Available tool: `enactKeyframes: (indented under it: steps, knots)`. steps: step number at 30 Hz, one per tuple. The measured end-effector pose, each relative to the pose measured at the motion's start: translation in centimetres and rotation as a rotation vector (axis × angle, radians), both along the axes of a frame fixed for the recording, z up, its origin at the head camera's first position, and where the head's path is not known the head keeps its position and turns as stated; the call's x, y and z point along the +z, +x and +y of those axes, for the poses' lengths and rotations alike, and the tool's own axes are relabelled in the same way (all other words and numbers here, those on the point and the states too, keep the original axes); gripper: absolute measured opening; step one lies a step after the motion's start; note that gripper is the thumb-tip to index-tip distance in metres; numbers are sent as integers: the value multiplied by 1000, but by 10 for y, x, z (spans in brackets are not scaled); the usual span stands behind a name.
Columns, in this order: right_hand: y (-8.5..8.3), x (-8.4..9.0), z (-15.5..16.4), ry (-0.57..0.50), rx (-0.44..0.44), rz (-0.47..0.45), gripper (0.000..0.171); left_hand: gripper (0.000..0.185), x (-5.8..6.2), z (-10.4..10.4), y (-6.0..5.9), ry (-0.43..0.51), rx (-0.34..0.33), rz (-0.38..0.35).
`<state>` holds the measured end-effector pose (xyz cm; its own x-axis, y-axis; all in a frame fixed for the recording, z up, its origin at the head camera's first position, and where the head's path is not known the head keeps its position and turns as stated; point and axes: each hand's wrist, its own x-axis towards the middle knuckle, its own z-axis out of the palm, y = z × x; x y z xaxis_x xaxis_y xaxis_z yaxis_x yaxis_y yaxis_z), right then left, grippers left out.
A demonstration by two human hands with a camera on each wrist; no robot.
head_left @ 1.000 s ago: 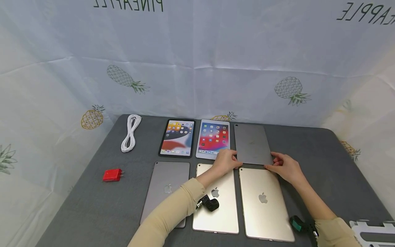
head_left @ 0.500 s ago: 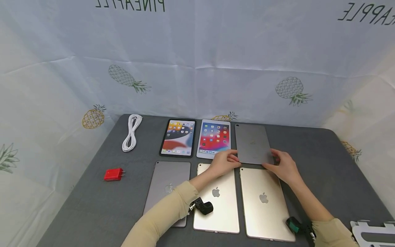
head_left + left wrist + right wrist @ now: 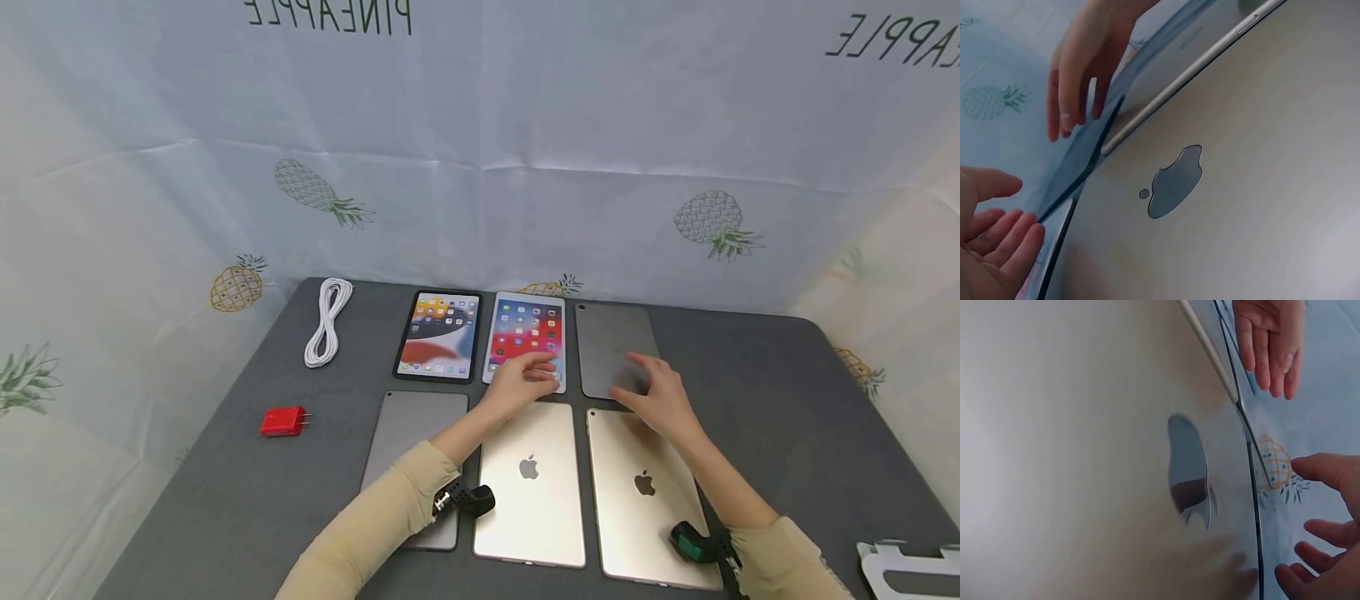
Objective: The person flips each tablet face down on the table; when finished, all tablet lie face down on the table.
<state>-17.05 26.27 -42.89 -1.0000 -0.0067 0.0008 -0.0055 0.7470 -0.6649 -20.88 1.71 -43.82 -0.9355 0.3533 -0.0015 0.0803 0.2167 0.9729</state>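
Note:
A grey tablet (image 3: 611, 333) lies face down at the right end of the far row. My right hand (image 3: 647, 390) hovers open over its near end, fingers spread, holding nothing. My left hand (image 3: 522, 379) is open above the near edge of the white tablet (image 3: 527, 329) with the lit red screen. In the left wrist view my left hand (image 3: 991, 250) shows straight fingers beside a gold tablet back (image 3: 1241, 187). In the right wrist view my right hand (image 3: 1329, 550) is spread over a gold tablet back (image 3: 1085, 456).
A black tablet (image 3: 440, 335) with a lit screen lies far left in the row. In the near row lie a grey tablet (image 3: 412, 425) and two gold tablets (image 3: 528, 500) (image 3: 637, 508), all face down. A white cable (image 3: 327, 321) and a red charger (image 3: 283, 421) lie left. A white foam piece (image 3: 911, 567) sits at the near right.
Both hands have let go of the grey tablet's near edge. My left hand moved left over the white tablet, and my right hand lifted over the grey one.

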Motion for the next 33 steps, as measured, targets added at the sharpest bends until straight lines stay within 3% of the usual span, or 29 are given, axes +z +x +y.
enactKeyframes:
  steps: [8,15,17,18,24,28,33]
  knots:
    - [-6,2,-23,-78,20,-21,69,45,1,-28,-7,-3,55,30]
    - [-10,2,-43,-119,58,-32,70,46,8,-52,-7,16,93,7]
    - [-11,1,-49,-133,62,-42,71,46,8,-57,-7,8,108,15]
    - [-12,1,-52,-138,63,-49,71,47,2,-59,-10,3,117,18]
    - [-15,-1,-65,-174,61,-84,71,49,2,-72,-11,-32,159,19]
    - [-14,-2,-72,-258,65,-129,73,50,0,-79,-10,-44,179,-15]
    - [-9,-5,-78,-437,91,-215,82,51,-1,-84,-6,-55,186,-70]
